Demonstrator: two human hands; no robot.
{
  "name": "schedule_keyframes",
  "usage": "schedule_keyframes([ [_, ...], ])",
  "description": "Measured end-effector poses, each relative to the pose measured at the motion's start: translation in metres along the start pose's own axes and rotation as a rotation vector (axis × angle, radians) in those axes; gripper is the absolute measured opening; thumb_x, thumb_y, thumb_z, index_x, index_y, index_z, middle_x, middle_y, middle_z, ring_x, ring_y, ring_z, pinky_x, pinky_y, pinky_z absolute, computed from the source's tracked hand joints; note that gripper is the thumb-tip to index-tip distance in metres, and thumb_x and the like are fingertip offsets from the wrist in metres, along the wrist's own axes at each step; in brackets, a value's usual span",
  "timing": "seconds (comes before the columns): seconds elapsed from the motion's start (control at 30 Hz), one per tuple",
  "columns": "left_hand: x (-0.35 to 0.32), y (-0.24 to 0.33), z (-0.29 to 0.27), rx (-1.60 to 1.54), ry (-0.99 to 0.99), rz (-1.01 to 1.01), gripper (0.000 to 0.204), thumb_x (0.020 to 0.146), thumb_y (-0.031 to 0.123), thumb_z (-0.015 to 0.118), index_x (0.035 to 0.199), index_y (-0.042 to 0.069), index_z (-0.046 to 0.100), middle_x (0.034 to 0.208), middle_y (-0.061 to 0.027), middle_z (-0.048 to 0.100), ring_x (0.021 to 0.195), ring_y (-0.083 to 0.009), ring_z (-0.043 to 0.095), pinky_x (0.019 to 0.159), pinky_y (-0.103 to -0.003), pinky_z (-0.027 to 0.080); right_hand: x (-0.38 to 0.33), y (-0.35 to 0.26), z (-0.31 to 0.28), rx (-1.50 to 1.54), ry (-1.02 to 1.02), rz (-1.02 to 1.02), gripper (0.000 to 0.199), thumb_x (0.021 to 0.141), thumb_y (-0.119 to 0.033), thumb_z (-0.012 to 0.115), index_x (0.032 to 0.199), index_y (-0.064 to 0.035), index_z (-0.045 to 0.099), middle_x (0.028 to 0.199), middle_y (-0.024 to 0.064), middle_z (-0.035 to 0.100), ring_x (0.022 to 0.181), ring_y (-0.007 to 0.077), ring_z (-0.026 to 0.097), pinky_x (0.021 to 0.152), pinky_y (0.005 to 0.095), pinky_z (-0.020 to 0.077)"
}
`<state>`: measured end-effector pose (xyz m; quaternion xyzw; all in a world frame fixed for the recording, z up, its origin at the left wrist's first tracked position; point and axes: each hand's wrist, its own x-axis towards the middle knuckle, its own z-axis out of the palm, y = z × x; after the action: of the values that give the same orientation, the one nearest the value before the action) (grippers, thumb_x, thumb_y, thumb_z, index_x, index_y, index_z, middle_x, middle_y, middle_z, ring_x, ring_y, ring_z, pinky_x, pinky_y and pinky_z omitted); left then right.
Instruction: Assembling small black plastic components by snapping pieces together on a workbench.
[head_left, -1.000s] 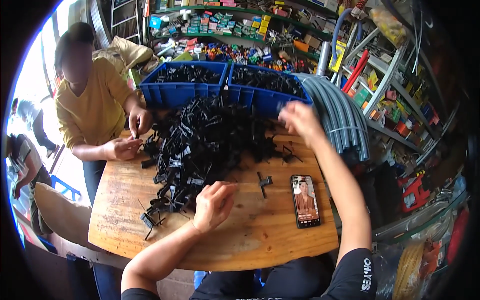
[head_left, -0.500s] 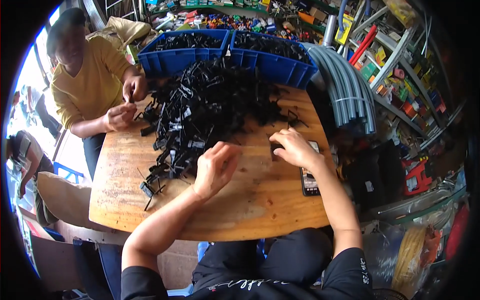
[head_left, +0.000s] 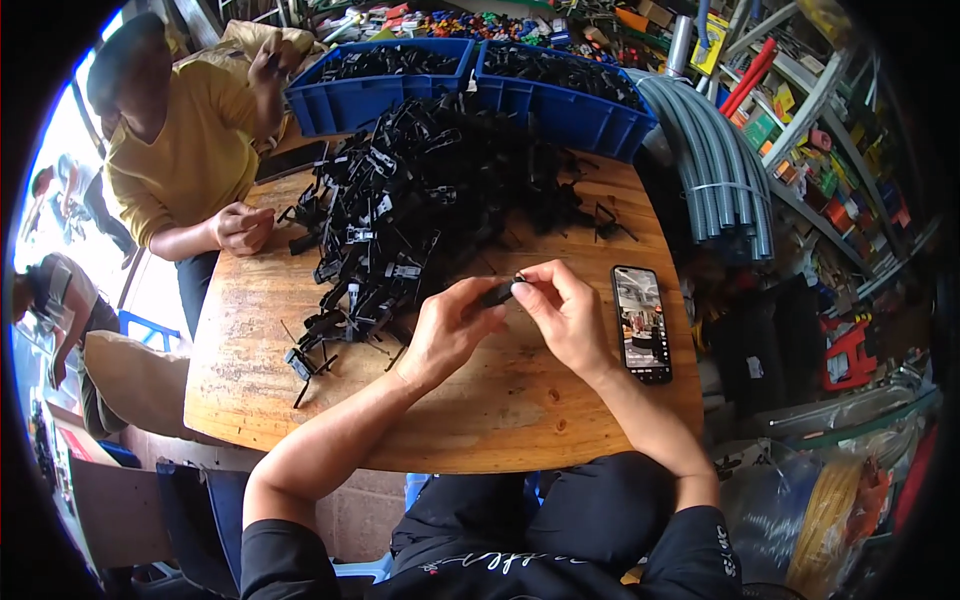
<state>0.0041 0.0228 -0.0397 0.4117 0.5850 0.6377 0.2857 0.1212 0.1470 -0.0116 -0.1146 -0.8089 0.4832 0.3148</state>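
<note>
Holding a small black plastic clip (head_left: 500, 292) between them, the left hand (head_left: 448, 332) and the right hand (head_left: 566, 312) met just above the centre of the frame, over the wooden table (head_left: 520, 410). The left fingers were curled closed around the clip's left end; the right thumb and forefinger pinched its right end, with the remaining right fingers loosely bent. The clip sat clear of the tabletop, just below the lower edge of a large heap of black clips (head_left: 420, 200) that covered the upper middle of the table. A few loose pieces (head_left: 305, 365) lay at the heap's lower left.

A smartphone (head_left: 641, 322) with a lit screen lay flat on the table just right of the right hand, not touching it. Two blue plastic crates (head_left: 560, 105), both filled with black parts, stood side by side at the table's far edge in the upper centre. A bundle of grey conduit pipes (head_left: 715, 170) curved down the upper right.

At the upper left, a person in a yellow shirt (head_left: 185, 150) sat at the table, one hand (head_left: 240, 228) resting closed on the table edge, the other raised.
</note>
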Motion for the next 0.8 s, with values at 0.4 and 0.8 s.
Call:
schedule_keyframes([
  [0.4, 0.002, 0.008, -0.008, -0.147, 0.001, -0.168, 0.026, 0.08, 0.007, 0.067, 0.101, -0.004, 0.057, 0.083, -0.0057, 0.063, 0.078, -0.0105, 0.06, 0.069, -0.023, 0.048, 0.001, -0.004, -0.006, -0.014, -0.041, -0.177, 0.011, 0.086, -0.01, 0.061, 0.095, -0.0048, 0.06, 0.085, 0.0009, 0.057, 0.077, 0.0068, 0.052, 0.065, 0.0187, 0.0433],
  [0.8, -0.011, 0.025, 0.006, 0.393, 0.174, 0.323, 0.02, 0.071, 0.005, 0.072, 0.087, -0.001, 0.062, 0.074, -0.0085, 0.054, 0.059, -0.018, 0.056, 0.053, -0.027, 0.045, -0.002, 0.012, -0.005, 0.706, -0.288, 0.398, 0.007, 0.088, -0.012, 0.057, 0.086, -0.006, 0.056, 0.078, -0.0043, 0.053, 0.074, 0.004, 0.044, 0.07, 0.0181, 0.0362],
])
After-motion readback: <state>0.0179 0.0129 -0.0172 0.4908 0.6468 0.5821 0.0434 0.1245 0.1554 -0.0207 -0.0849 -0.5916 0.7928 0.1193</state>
